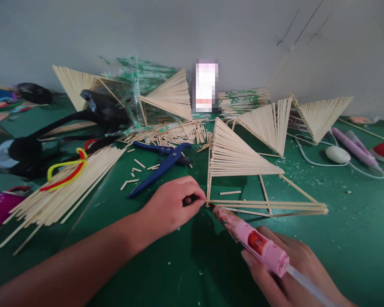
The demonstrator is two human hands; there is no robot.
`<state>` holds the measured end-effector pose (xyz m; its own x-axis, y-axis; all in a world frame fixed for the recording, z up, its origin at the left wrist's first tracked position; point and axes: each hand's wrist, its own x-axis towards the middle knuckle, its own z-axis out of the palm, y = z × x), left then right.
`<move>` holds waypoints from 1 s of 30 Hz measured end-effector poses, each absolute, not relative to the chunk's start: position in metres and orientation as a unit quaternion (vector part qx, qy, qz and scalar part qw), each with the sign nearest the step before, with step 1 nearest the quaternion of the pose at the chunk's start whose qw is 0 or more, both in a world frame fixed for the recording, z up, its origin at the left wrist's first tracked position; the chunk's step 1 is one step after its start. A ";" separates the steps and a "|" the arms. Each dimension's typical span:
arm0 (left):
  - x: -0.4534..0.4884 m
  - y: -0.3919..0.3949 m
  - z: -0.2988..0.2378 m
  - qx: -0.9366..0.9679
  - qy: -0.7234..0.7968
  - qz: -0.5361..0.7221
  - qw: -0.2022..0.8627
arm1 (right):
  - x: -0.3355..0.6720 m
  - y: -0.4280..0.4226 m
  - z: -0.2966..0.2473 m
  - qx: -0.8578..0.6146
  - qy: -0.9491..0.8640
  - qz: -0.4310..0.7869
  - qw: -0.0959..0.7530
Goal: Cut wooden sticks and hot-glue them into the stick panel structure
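Note:
My left hand [173,207] pinches the near corner of a fan-shaped frame of thin wooden sticks [240,170] lying on the green table [115,238]. My right hand [288,273] grips a pink glue gun [252,241] with a clear glue stick at its back. Its nozzle points at that same corner, right beside my left fingertips.
Blue cutters [161,164] lie just behind my left hand among cut stick bits. A bundle of long sticks [67,187] with red and yellow ties lies at left. Finished stick fans [269,123] stand behind, a black lamp [92,111] at left, purple tools [355,147] and a white cord at right.

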<state>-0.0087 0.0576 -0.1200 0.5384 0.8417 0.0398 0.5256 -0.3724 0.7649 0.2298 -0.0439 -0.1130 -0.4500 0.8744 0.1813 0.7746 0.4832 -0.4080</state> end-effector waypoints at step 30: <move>-0.008 0.056 -0.120 0.870 0.373 0.175 0.270 | 0.247 -0.048 -0.114 -0.503 -0.810 0.183 0.240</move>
<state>-0.0079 0.0564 -0.1198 0.6602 0.7440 0.1033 0.5547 -0.5757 0.6007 0.2474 -0.0476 -0.1140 -0.3777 0.9029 0.2050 0.7273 0.4264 -0.5378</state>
